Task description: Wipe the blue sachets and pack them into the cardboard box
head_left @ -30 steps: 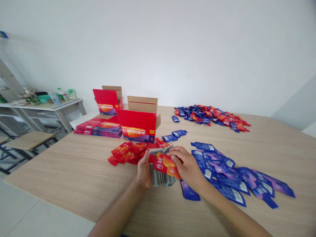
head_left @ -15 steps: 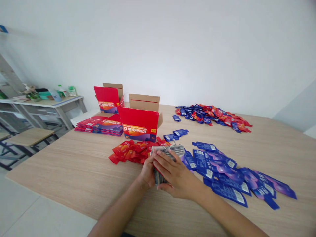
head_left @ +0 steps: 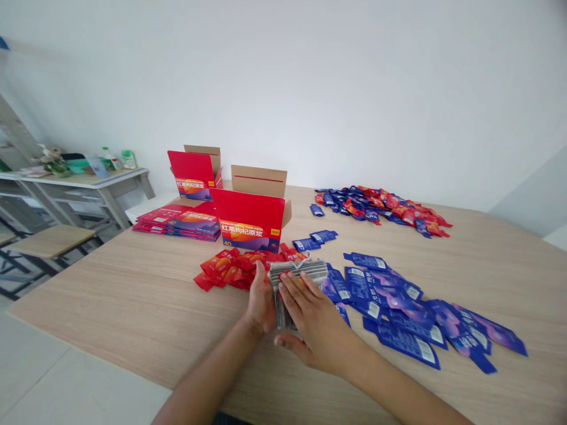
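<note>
Several red sachets (head_left: 230, 268) lie between the striped bag (head_left: 315, 270) and nearest carton (head_left: 248, 216).

Illumination was bright, cool and diffuse. The wall (head_left: 301, 106) was palest around its middle and dimmed toward the upper right; a grey-blue shade lay at far right. Faint, soft-edged shadow darkened the tabletop (head_left: 155, 319) near the forearms (head_left: 217, 369). Wide-angle stretch skewed the stool (head_left: 55, 241) at left. The striped pouch (head_left: 316, 268) resolved adequately; fine print on the blue sachets (head_left: 385, 298) blurred.
</note>
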`<control>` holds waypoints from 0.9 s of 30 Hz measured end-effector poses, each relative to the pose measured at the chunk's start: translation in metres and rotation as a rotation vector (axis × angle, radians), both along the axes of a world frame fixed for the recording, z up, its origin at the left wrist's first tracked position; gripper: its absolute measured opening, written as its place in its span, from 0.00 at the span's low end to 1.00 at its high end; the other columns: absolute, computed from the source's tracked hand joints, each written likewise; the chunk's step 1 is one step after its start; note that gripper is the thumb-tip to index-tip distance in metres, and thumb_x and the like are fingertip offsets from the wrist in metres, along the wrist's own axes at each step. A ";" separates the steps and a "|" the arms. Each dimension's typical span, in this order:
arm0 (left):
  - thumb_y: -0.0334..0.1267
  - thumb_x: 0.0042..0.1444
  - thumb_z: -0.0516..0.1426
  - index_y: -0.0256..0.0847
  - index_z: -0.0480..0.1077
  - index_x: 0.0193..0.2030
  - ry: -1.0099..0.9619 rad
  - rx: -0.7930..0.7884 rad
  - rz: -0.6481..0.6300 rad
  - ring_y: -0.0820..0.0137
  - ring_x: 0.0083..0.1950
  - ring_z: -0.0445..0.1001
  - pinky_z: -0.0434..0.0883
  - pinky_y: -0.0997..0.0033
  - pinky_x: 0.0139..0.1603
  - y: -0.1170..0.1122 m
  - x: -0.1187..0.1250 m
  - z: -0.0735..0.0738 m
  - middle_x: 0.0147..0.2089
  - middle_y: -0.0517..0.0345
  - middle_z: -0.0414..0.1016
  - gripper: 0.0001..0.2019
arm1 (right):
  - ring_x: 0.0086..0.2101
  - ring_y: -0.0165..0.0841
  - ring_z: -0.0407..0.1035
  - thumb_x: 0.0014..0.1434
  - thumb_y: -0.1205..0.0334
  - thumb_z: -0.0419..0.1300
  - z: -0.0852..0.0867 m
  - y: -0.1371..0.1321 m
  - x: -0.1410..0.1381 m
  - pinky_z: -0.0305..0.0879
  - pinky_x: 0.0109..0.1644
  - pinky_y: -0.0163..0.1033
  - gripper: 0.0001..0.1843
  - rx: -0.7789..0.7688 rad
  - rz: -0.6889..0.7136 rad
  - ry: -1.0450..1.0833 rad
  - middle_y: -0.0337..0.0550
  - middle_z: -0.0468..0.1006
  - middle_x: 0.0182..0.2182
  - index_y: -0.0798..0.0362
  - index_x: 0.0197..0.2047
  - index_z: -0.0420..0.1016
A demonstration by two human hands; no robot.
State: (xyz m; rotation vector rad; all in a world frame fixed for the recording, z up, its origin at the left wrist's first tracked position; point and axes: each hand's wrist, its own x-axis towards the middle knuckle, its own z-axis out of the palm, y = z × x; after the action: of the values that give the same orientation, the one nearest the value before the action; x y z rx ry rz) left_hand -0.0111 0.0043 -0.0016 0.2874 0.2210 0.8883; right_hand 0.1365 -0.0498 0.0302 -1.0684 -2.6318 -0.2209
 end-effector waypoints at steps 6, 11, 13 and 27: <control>0.73 0.61 0.37 0.31 0.67 0.67 -0.035 0.033 -0.044 0.49 0.67 0.70 0.56 0.47 0.73 0.000 0.000 0.003 0.60 0.36 0.77 0.48 | 0.71 0.50 0.51 0.70 0.46 0.55 -0.005 0.004 -0.001 0.46 0.74 0.64 0.36 -0.009 -0.003 0.059 0.63 0.60 0.70 0.65 0.71 0.61; 0.72 0.61 0.33 0.31 0.66 0.68 0.001 0.011 -0.044 0.49 0.68 0.70 0.57 0.48 0.73 -0.002 0.003 0.007 0.60 0.36 0.76 0.50 | 0.70 0.49 0.52 0.71 0.51 0.55 -0.005 0.007 -0.001 0.49 0.74 0.64 0.34 -0.006 -0.021 0.087 0.63 0.60 0.70 0.65 0.71 0.59; 0.73 0.61 0.32 0.32 0.66 0.68 -0.002 0.013 -0.056 0.49 0.67 0.70 0.58 0.47 0.72 -0.003 0.005 0.005 0.61 0.36 0.76 0.51 | 0.70 0.49 0.54 0.70 0.53 0.55 -0.003 0.007 -0.001 0.51 0.73 0.63 0.33 -0.004 -0.032 0.103 0.62 0.61 0.70 0.65 0.71 0.60; 0.70 0.63 0.35 0.34 0.69 0.65 0.075 0.078 -0.020 0.53 0.65 0.73 0.64 0.52 0.69 -0.007 0.013 -0.011 0.57 0.41 0.79 0.45 | 0.65 0.50 0.63 0.65 0.51 0.61 -0.004 0.017 0.005 0.52 0.72 0.65 0.34 -0.027 -0.108 0.193 0.59 0.69 0.66 0.58 0.69 0.64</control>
State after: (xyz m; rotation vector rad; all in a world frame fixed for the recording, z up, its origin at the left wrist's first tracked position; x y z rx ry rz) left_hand 0.0018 -0.0024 -0.0126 0.3958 0.2529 0.8684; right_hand 0.1412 -0.0330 0.0264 -1.1794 -2.4157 -0.0993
